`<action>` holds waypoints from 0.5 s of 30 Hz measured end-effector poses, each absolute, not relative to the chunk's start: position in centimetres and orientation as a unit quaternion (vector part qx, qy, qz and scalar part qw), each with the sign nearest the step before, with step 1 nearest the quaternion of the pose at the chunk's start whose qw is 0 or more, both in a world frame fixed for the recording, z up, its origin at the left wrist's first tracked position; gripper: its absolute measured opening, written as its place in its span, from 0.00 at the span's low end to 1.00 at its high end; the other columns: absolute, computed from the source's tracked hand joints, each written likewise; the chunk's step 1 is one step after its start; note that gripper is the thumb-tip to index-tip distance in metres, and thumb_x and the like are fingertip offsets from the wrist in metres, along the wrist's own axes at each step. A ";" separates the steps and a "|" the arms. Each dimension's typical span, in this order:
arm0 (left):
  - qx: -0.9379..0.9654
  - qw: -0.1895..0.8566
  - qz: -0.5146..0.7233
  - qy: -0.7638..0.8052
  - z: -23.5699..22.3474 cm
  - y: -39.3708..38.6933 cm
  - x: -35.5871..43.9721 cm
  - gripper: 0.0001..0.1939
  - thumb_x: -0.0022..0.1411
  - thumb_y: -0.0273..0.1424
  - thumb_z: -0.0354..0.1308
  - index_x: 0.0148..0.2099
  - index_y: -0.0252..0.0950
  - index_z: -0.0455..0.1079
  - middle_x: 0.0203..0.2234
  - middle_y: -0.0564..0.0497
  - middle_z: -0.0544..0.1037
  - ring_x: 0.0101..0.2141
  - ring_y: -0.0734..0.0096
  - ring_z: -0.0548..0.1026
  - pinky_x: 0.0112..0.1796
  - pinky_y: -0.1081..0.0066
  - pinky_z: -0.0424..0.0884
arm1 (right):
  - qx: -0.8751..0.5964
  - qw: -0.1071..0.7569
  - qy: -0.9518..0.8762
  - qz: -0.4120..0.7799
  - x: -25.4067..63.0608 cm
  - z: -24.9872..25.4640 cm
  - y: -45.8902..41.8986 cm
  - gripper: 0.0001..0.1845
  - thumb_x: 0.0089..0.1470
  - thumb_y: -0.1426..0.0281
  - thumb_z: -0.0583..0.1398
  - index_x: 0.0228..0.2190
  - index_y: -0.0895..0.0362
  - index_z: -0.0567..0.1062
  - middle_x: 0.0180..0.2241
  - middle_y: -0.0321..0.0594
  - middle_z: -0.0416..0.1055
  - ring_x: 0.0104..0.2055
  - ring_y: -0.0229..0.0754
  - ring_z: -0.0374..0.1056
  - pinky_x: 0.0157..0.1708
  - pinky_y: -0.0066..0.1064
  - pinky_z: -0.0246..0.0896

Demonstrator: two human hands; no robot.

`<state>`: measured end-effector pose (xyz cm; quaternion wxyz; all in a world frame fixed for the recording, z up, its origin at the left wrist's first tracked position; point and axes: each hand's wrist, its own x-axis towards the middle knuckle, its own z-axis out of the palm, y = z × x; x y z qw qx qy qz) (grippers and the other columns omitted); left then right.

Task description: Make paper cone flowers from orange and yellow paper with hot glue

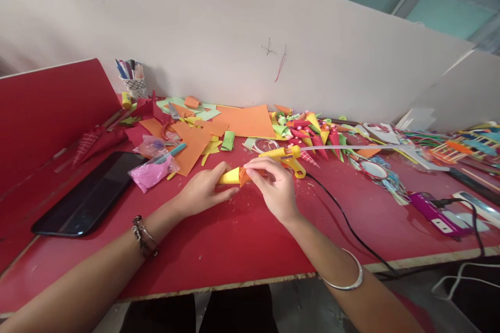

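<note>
My left hand (201, 190) grips a small yellow paper cone (229, 177) between thumb and fingers, over the red table (219, 250). At the cone's right end is an orange paper piece (244, 177), pinched by the thumb and fingertips of my right hand (275, 187). Whether the orange piece is stuck to the yellow cone or tucked into it, I cannot tell. Just behind my right hand lies a yellow glue gun (289, 156), a long clear glue stick (347, 148) running out of it to the right. My right fingers partly hide its front.
A black tablet-like device (89, 192) lies left, near a pink packet (150, 174). Orange paper sheets (246, 120), scissors (174, 111) and a pen cup (135, 86) are at the back. Several coloured paper cones (312, 130) are piled back right. A black cord (344, 213) crosses near a purple power strip (439, 216).
</note>
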<state>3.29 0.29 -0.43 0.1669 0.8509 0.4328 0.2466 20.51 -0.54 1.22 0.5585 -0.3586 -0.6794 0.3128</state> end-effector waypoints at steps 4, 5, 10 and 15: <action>0.842 0.166 0.265 0.441 -0.5 0.6 3.0 0.13 0.55 0.40 0.49 0.33 0.36 0.55 0.18 0.59 0.61 0.19 0.79 0.60 0.20 0.77 0.54 | -0.360 0.574 -0.632 0.376 20.8 1.0 -0.1 0.05 0.49 0.68 0.57 0.29 0.52 0.73 0.32 0.37 0.69 0.36 0.37 0.67 0.31 0.30 0.69; 0.840 0.161 0.267 0.444 -0.5 0.6 2.9 0.13 0.55 0.41 0.49 0.34 0.36 0.55 0.18 0.58 0.61 0.19 0.79 0.61 0.20 0.77 0.54 | -0.360 0.576 -0.614 0.401 20.9 0.9 0.0 0.06 0.49 0.66 0.57 0.30 0.52 0.72 0.33 0.36 0.69 0.36 0.36 0.67 0.30 0.29 0.70; 0.836 0.151 0.275 0.451 -0.5 0.6 2.8 0.14 0.55 0.42 0.49 0.33 0.36 0.56 0.19 0.58 0.62 0.19 0.78 0.62 0.20 0.77 0.55 | -0.347 0.581 -0.565 0.472 21.5 0.7 0.6 0.12 0.46 0.62 0.58 0.36 0.51 0.70 0.40 0.37 0.68 0.40 0.37 0.67 0.35 0.29 0.69; 0.828 0.160 0.282 0.457 -0.5 0.6 2.8 0.12 0.55 0.40 0.50 0.32 0.36 0.56 0.18 0.58 0.61 0.19 0.79 0.61 0.19 0.78 0.55 | -0.343 0.568 -0.585 0.467 21.9 0.6 0.8 0.15 0.48 0.61 0.57 0.40 0.49 0.68 0.43 0.37 0.66 0.43 0.36 0.66 0.39 0.28 0.68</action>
